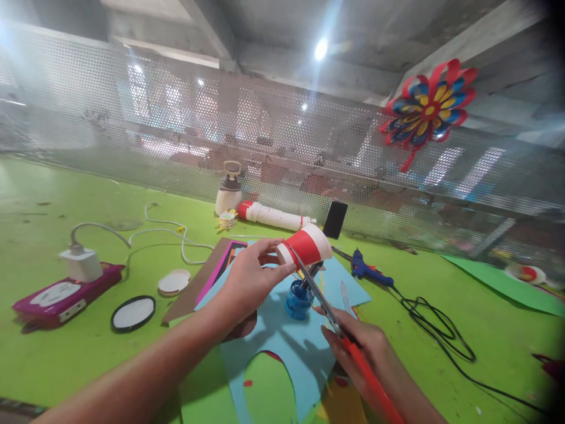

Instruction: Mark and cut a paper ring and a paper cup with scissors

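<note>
My left hand [258, 272] grips a paper cup [305, 246] by its base end, tilted sideways above the sheets. The cup is white, with a red paper band wrapped round it. In my right hand [359, 341] is a pair of scissors [327, 307] with red handles, its blades reaching up to the red band near the base. Whether the blade tips cut into the band is too fine to make out. Behind the blades stands a blue jar [297, 301] with dark tools in it. Light blue paper [260, 315] lies beneath both hands.
A blue glue gun [369, 271] with a black cord lies to the right. At left are a purple power strip [66, 297] with a white plug and a round mirror-like disc [133, 313]. A sprayer bottle [228, 197], a white tube [278, 217] and a phone [335, 219] stand or lie behind.
</note>
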